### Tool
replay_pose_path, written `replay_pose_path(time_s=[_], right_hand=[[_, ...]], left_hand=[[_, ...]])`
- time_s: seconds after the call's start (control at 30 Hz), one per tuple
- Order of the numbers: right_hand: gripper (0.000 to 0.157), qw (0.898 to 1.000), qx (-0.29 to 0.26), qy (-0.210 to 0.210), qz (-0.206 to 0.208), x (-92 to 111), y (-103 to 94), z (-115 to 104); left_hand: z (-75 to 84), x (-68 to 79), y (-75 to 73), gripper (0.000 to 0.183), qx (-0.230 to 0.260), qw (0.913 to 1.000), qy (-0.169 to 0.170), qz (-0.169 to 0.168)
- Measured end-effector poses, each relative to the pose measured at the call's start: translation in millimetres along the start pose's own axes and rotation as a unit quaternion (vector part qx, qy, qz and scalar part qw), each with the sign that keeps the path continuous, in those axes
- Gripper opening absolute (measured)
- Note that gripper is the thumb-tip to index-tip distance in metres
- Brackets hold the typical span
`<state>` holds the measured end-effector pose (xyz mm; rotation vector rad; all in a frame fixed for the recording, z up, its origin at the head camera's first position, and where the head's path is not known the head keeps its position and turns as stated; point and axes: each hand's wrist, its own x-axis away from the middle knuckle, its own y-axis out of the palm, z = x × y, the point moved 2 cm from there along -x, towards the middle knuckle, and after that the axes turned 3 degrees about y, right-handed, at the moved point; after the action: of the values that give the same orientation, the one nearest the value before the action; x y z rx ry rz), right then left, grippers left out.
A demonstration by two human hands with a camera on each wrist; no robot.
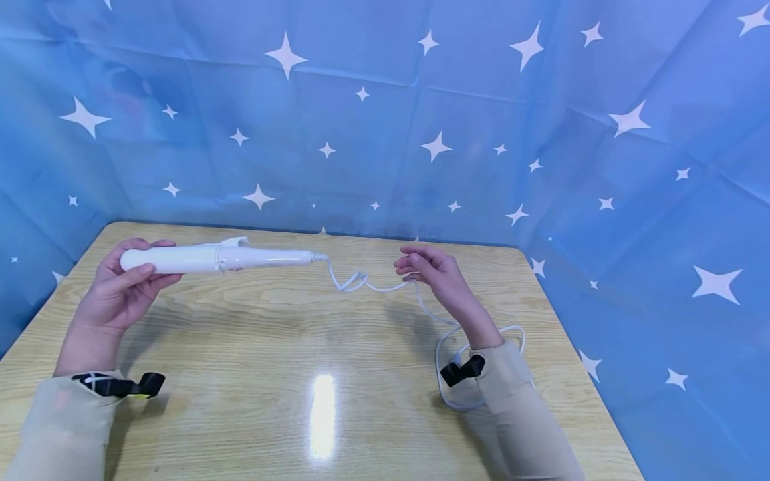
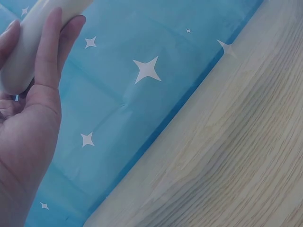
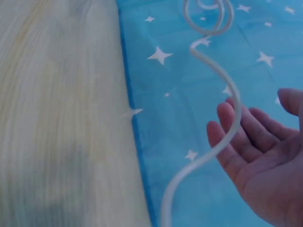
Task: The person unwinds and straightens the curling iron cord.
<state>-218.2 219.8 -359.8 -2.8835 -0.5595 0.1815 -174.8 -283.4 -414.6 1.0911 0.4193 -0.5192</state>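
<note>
A white curling iron [image 1: 265, 258] is held level above the table, its thick rounded end to the left and a small lever on its upper side. My left hand [image 1: 117, 300] grips that thick end, thumb in front and fingers round the back; the left wrist view shows the same hold on the rounded tip [image 2: 19, 71]. From the iron's right end a white cord [image 1: 385, 290] runs, slightly twisted, to my right hand [image 1: 442, 280]. In the right wrist view the cord [image 3: 235, 104] crosses the loosely bent fingers [image 3: 227, 156], with the thumb apart from it.
The rest of the cord lies in loops on the wooden table [image 1: 240, 374] under my right forearm, partly hidden by the sleeve. A blue curtain [image 1: 373, 120] with white stars stands behind the table and along its sides.
</note>
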Motion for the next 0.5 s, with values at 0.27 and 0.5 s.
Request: replay_pose_path(time_s=[0.27, 0.5], right_hand=[[0.046, 0.996, -0.064, -0.035, -0.045, -9, 33.7, -12], [0.062, 0.988, -0.018, 0.004, -0.154, -12, 61.2, -5]], left_hand=[[-4.2, -0.2, 0.2, 0.037, -0.030, 0.9995, -0.005, 0.003], [-6.8, -2.9, 3.9, 0.037, -0.044, 0.9988, -0.017, -0.011]])
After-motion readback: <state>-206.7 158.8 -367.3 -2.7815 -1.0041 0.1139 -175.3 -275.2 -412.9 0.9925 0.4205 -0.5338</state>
